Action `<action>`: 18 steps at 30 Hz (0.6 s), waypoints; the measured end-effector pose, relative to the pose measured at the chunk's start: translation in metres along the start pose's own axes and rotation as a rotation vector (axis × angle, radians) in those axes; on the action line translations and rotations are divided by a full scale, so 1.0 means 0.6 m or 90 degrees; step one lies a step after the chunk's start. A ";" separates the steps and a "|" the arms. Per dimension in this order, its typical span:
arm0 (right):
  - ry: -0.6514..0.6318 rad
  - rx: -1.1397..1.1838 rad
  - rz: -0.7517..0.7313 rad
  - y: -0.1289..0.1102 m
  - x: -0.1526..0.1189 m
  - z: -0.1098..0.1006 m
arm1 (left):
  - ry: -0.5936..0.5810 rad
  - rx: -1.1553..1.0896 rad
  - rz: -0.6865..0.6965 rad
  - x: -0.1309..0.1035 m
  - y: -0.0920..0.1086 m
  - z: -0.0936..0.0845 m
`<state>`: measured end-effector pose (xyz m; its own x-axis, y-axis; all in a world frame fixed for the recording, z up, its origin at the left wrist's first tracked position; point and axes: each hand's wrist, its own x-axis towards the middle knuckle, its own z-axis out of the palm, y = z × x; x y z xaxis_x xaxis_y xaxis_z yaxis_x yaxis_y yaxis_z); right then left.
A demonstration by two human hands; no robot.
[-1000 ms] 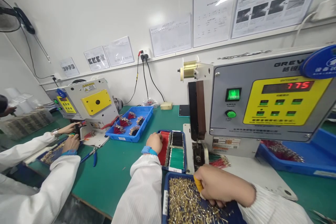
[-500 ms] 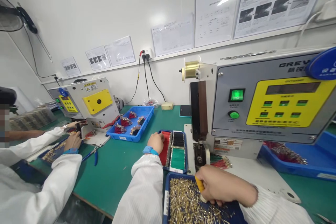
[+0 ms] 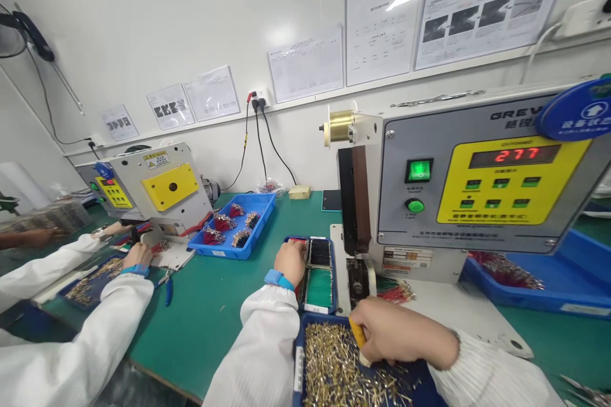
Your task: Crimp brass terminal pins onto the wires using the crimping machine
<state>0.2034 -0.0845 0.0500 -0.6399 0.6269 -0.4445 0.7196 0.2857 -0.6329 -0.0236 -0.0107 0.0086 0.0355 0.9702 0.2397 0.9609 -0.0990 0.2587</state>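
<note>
My left hand [image 3: 289,261] lies over the compartment of red wires [image 3: 296,241] in a small blue divided tray [image 3: 333,296]. Its fingers are curled down and their tips are hidden. Black wires [image 3: 320,252] and green wires [image 3: 319,287] fill the other compartments. My right hand [image 3: 394,332] is closed in front of the pressing head [image 3: 357,283] of a grey machine, a yellow cover [image 3: 357,332] showing at its fingers. What it pinches is hidden. Below it, a blue tray [image 3: 298,369] holds many loose brass terminals [image 3: 334,362].
The machine's panel [image 3: 494,181] shows a lit red number. Red wires [image 3: 398,290] lie behind my right hand. Blue trays with wire bundles stand to the left [image 3: 229,248] and right [image 3: 563,267]. A co-worker's hands [image 3: 137,255] are at a second machine [image 3: 174,184]; pliers [image 3: 168,289] lie nearby.
My left hand has turned and now covers most of the red wires. My right hand stays in nearly the same place by the machine. The view has shifted slightly; the display now shows a number.
</note>
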 end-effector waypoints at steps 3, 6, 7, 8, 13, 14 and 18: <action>0.001 -0.007 0.000 0.006 0.004 0.000 | -0.021 -0.016 0.055 -0.008 0.023 0.001; 0.004 -0.008 -0.009 0.012 0.008 0.002 | -0.048 -0.019 0.095 -0.017 0.038 0.001; 0.007 -0.009 -0.012 0.013 0.009 0.003 | -0.058 -0.018 0.103 -0.020 0.041 0.000; 0.012 -0.012 -0.013 0.013 0.009 0.003 | -0.067 -0.016 0.110 -0.022 0.044 0.000; 0.023 -0.009 -0.008 0.012 0.007 0.003 | -0.086 -0.002 0.121 -0.028 0.051 -0.001; 0.022 0.003 -0.009 0.012 0.007 0.003 | -0.085 0.002 0.122 -0.029 0.051 -0.001; 0.018 0.053 -0.015 0.018 0.013 0.009 | -0.076 0.013 0.124 -0.032 0.054 0.000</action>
